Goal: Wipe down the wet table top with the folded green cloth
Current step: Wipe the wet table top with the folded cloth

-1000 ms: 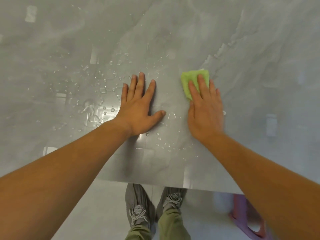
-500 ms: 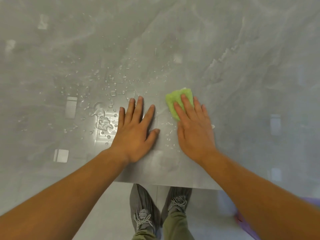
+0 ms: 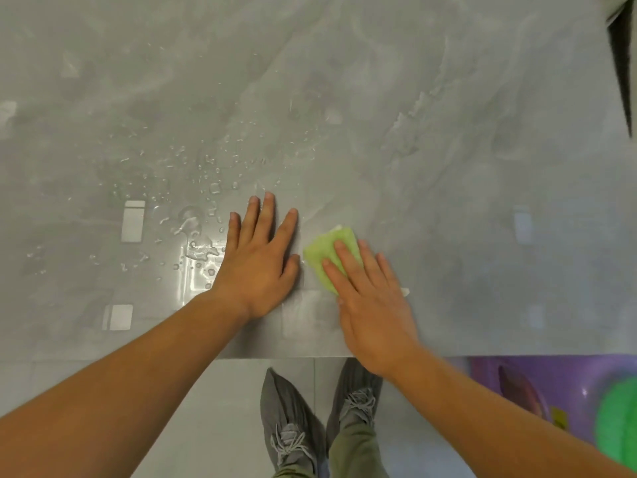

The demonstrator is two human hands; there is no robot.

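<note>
The folded green cloth (image 3: 324, 255) lies flat on the grey marble-patterned table top (image 3: 448, 167), near its front edge. My right hand (image 3: 368, 298) presses on the cloth with straight fingers and covers its near half. My left hand (image 3: 262, 260) rests flat on the table just left of the cloth, fingers spread. Water drops and a small puddle (image 3: 196, 243) sit to the left of my left hand and beyond its fingertips.
The table's front edge (image 3: 293, 357) runs just below my wrists. My grey shoes (image 3: 289, 422) stand on the tiled floor below it. A purple stool (image 3: 537, 384) with a green object (image 3: 617, 426) is at the lower right. A dark object (image 3: 620, 56) shows at the upper right.
My right hand has slid the cloth toward me and a little left, down to the front edge. The left hand has stayed flat in place on the table.
</note>
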